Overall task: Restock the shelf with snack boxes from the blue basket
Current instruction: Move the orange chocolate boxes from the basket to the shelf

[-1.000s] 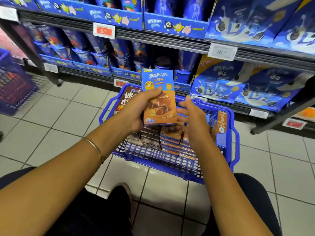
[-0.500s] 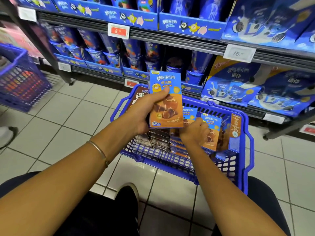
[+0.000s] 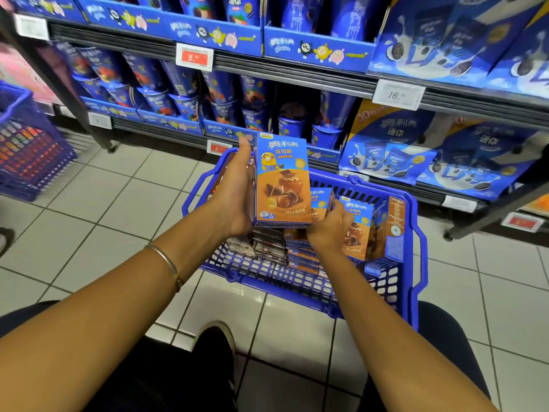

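Box [image 3: 282, 179] front bared, left grip [image 3: 236, 191] side-on; right grip [image 3: 329, 227] holds second box [image 3: 320, 197].

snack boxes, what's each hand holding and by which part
Left hand grips the upright snack box along its left side. Right hand pinches a second box in the blue basket near its lower right edge.

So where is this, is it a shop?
Most likely a supermarket snack aisle: shelves packed with blue cookie packs, price tags on the shelf edges, and a blue basket of snack boxes on the tiled floor.
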A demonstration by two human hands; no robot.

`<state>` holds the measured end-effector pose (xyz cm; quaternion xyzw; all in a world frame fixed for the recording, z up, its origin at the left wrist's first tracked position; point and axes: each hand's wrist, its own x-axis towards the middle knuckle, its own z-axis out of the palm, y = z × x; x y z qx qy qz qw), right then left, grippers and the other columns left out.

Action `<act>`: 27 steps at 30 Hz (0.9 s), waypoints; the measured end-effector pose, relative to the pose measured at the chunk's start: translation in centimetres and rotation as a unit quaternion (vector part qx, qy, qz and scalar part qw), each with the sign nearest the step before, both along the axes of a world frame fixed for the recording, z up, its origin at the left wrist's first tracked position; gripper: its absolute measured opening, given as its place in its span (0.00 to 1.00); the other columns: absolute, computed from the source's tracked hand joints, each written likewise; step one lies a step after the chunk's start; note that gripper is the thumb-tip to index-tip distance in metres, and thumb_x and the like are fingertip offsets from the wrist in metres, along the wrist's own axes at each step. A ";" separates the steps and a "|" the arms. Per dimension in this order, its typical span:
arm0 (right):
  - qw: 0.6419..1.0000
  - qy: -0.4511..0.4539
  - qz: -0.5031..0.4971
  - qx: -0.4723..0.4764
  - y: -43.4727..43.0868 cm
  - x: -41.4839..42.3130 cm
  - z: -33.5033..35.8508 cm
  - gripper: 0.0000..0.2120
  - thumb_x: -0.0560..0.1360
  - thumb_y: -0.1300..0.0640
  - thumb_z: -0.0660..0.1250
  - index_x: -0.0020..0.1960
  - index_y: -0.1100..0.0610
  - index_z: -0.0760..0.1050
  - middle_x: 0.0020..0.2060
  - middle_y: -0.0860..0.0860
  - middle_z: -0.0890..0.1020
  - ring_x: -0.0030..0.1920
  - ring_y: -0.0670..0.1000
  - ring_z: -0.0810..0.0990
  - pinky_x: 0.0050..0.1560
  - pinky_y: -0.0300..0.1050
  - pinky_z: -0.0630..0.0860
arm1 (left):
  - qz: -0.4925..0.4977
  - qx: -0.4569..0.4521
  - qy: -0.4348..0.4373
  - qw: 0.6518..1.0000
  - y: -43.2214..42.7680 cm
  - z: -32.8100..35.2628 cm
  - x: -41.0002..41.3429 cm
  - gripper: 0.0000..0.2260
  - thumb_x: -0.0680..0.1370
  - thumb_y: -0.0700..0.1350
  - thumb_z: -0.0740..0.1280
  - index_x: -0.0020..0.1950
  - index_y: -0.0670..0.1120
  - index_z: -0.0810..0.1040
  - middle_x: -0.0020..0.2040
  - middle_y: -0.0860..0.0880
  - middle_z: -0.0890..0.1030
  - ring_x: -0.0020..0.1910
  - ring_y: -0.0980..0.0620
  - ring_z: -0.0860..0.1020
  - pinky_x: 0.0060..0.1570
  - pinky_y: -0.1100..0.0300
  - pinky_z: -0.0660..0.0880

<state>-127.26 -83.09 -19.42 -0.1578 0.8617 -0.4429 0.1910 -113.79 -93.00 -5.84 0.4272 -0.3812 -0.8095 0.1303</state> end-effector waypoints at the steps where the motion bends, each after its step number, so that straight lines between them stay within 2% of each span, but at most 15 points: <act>1: 1.000 -0.003 -0.001 0.006 0.0 -0.1 0.0 0.31 0.74 0.54 0.74 0.73 0.61 0.68 0.67 0.60 0.72 0.66 0.60 0.70 0.59 0.52 0.73 | 0.001 0.002 -0.001 1.000 0.0 0.0 0.0 0.40 0.76 0.79 0.51 0.57 0.50 0.89 0.59 0.42 0.87 0.56 0.40 0.87 0.50 0.44 0.85; 3: 1.000 -0.003 0.019 0.011 0.0 -0.1 0.0 0.32 0.75 0.53 0.74 0.75 0.60 0.68 0.64 0.57 0.78 0.65 0.60 0.75 0.64 0.59 0.73 | 0.004 0.004 0.000 1.000 -0.1 -0.1 0.0 0.40 0.76 0.79 0.51 0.54 0.51 0.90 0.59 0.42 0.87 0.55 0.40 0.87 0.50 0.43 0.85; 5: 0.999 0.016 0.028 0.007 0.1 0.2 0.2 0.29 0.77 0.52 0.72 0.76 0.55 0.68 0.65 0.54 0.78 0.66 0.61 0.74 0.65 0.60 0.72 | 0.005 0.005 0.003 1.000 0.0 -0.2 0.0 0.40 0.76 0.79 0.51 0.54 0.51 0.90 0.59 0.42 0.87 0.55 0.40 0.87 0.48 0.42 0.85; 8: 0.995 0.076 0.055 -0.021 0.2 0.9 0.3 0.27 0.77 0.54 0.72 0.74 0.52 0.70 0.68 0.55 0.73 0.65 0.60 0.73 0.64 0.58 0.73 | 0.005 0.005 0.008 1.000 -0.1 -0.4 -0.2 0.40 0.76 0.79 0.50 0.54 0.51 0.90 0.59 0.42 0.87 0.55 0.40 0.87 0.46 0.42 0.85; 11: 0.995 0.054 0.061 -0.058 -0.2 1.2 0.7 0.29 0.75 0.64 0.72 0.74 0.56 0.70 0.68 0.59 0.68 0.61 0.58 0.75 0.62 0.51 0.76 | 0.007 0.004 0.009 1.000 -0.2 -0.5 -0.2 0.40 0.77 0.78 0.50 0.54 0.50 0.90 0.59 0.42 0.87 0.56 0.40 0.87 0.49 0.43 0.85; 14: 0.990 -0.013 -0.047 -0.132 0.3 0.1 1.8 0.24 0.77 0.63 0.70 0.72 0.59 0.71 0.65 0.60 0.71 0.50 0.53 0.79 0.49 0.45 0.80 | 0.007 0.004 0.014 1.000 -0.4 -0.5 -0.1 0.39 0.77 0.78 0.50 0.51 0.52 0.90 0.58 0.43 0.87 0.54 0.40 0.87 0.44 0.43 0.85; 15: 0.984 -0.024 -0.088 -0.154 0.9 -0.5 2.5 0.21 0.77 0.62 0.70 0.70 0.58 0.72 0.64 0.59 0.74 0.48 0.52 0.80 0.47 0.47 0.80 | 0.006 0.002 0.017 1.000 -0.5 -0.5 -0.1 0.38 0.78 0.78 0.51 0.49 0.52 0.91 0.57 0.43 0.88 0.53 0.41 0.88 0.42 0.43 0.85; 17: 0.958 -0.061 -0.151 -0.234 2.5 -1.9 4.3 0.18 0.76 0.63 0.71 0.65 0.57 0.74 0.62 0.57 0.79 0.50 0.51 0.82 0.49 0.51 0.82 | 0.002 -0.005 0.021 1.000 -0.6 -0.6 -0.3 0.37 0.78 0.77 0.51 0.48 0.53 0.91 0.56 0.43 0.88 0.52 0.41 0.88 0.40 0.43 0.85; 20: 0.910 -0.125 -0.176 -0.354 4.9 -3.0 7.5 0.20 0.73 0.64 0.70 0.64 0.57 0.76 0.61 0.55 0.82 0.58 0.55 0.84 0.50 0.48 0.83 | -0.002 -0.017 0.023 1.000 -0.5 -0.9 -0.6 0.35 0.79 0.76 0.53 0.48 0.53 0.91 0.55 0.43 0.88 0.51 0.42 0.88 0.38 0.46 0.84; 22: 0.890 -0.172 -0.133 -0.401 5.4 -2.4 9.3 0.21 0.72 0.63 0.68 0.65 0.59 0.77 0.58 0.56 0.84 0.53 0.55 0.86 0.44 0.48 0.83 | -0.013 -0.031 0.020 0.999 -0.4 -1.1 -1.0 0.34 0.78 0.75 0.55 0.53 0.52 0.90 0.56 0.43 0.88 0.52 0.41 0.88 0.41 0.45 0.85; 24: 0.876 -0.218 -0.078 -0.423 5.2 -1.1 10.2 0.21 0.73 0.64 0.66 0.65 0.60 0.77 0.55 0.57 0.85 0.49 0.55 0.86 0.43 0.48 0.83 | -0.028 -0.042 0.018 0.999 0.0 -1.1 -1.3 0.34 0.78 0.75 0.57 0.63 0.51 0.86 0.59 0.43 0.87 0.57 0.40 0.86 0.50 0.40 0.84; 26: 0.876 -0.231 -0.050 -0.420 4.4 0.3 10.4 0.19 0.75 0.66 0.64 0.66 0.60 0.76 0.56 0.58 0.85 0.51 0.56 0.86 0.46 0.49 0.82 | -0.045 -0.054 0.028 0.997 0.6 -1.0 -1.7 0.33 0.78 0.74 0.59 0.68 0.51 0.83 0.63 0.44 0.86 0.60 0.39 0.85 0.60 0.37 0.81; 27: 0.880 -0.230 -0.045 -0.414 4.0 1.0 10.5 0.19 0.76 0.66 0.63 0.66 0.59 0.75 0.57 0.58 0.85 0.53 0.57 0.85 0.48 0.49 0.82 | -0.055 -0.063 0.036 0.996 1.0 -1.0 -1.8 0.32 0.78 0.73 0.60 0.69 0.51 0.82 0.63 0.44 0.85 0.61 0.39 0.85 0.61 0.37 0.81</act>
